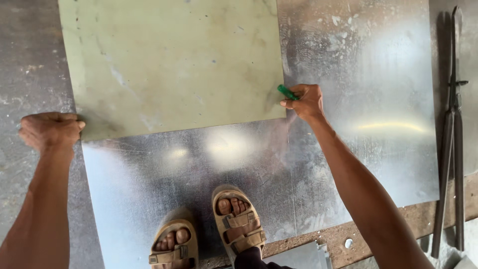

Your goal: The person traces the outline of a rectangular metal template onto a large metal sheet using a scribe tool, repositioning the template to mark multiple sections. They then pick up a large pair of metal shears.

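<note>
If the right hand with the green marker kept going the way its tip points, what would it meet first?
The right hand aims the green marker up-left; its tip probably already touches the edge of the greenish board lying on the metal sheet.

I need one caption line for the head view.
Right hand marks shiny metal sheet with green marker along pale green board.

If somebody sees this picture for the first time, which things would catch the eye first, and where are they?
First comes the shiny metal sheet on the floor, with a pale green board lying over its upper left part. At the board's right edge the right hand holds a small green marker, while the left hand, closed in a fist, rests at its lower left corner. Two sandalled feet stand on the sheet at the bottom.
</note>
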